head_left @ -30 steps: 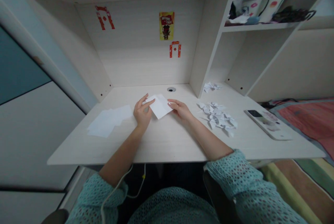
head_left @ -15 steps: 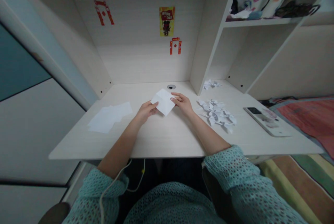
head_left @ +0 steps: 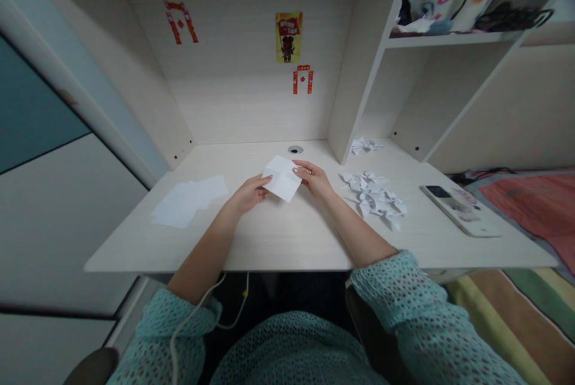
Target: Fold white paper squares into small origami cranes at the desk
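A square sheet of white paper (head_left: 282,176) with faint crease lines is held tilted just over the desk, in the middle of the view. My left hand (head_left: 252,193) pinches its left corner, thumb on top and fingers underneath. At the right edge, my right hand (head_left: 313,179) grips the paper between thumb and fingers. Flat white sheets (head_left: 188,200) lie overlapping to the left. Right of my hands sits a heap of small folded white paper pieces (head_left: 374,196), with more folded pieces (head_left: 365,145) behind it by the partition.
The white desk (head_left: 287,247) has a round cable hole (head_left: 295,149) at the back. A phone-shaped flat object (head_left: 460,210) lies at the right. Above, a shelf (head_left: 449,41) holds cups and a dark item. A white cable (head_left: 193,313) hangs by my left arm.
The paper has turned slightly between my hands, its lower corner shifting a little to the right. Both hands keep their grip and have hardly moved.
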Tool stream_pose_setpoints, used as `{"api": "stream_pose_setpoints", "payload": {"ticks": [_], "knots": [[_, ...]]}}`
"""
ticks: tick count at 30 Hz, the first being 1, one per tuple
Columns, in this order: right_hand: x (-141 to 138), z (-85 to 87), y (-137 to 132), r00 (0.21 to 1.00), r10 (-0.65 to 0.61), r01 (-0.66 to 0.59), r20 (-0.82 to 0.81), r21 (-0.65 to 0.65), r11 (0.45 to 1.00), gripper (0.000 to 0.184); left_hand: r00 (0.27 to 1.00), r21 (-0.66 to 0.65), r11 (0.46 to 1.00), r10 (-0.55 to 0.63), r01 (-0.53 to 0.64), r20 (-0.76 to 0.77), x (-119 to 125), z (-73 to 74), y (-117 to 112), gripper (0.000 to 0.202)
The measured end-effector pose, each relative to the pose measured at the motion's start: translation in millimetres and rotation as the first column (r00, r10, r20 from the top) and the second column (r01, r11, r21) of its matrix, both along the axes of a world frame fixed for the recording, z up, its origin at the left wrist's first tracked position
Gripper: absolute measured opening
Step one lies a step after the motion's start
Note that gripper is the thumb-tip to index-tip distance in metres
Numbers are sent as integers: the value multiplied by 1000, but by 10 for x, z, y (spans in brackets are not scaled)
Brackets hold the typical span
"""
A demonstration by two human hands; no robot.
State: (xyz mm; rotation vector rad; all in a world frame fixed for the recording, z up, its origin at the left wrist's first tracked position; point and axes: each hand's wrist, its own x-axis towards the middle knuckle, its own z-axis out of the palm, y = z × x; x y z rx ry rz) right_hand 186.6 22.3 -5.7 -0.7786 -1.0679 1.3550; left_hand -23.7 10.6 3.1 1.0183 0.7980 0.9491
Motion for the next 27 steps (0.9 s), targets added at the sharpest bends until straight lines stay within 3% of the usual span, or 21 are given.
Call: {"api": "stream_pose_setpoints", "payload": {"ticks": [7,12,16,19,27], "knots": [[-81,-20,-58,995,19,-26,-101,-68,997,41,999,22,1000,-13,12,35,36,-28,-9,35],[-204,12,-155,983,-84,66,-164,-112,992,34,979,11,988,150,-153,136,110,-65,8,25],[-278,70,-241,976,-12,-24,-218,-164,986,33,945,-7,964,264,-268,191,156,-57,-9,27],[-306,55,-265,978,28,-66,-206,-179,982,38,933,-13,949,312,-315,181,182,-34,-46,27],[-305,-5,-256,986,-55,33,-154,-141,989,53,947,65,945,321,-321,18,242,0,-149,33]]}}
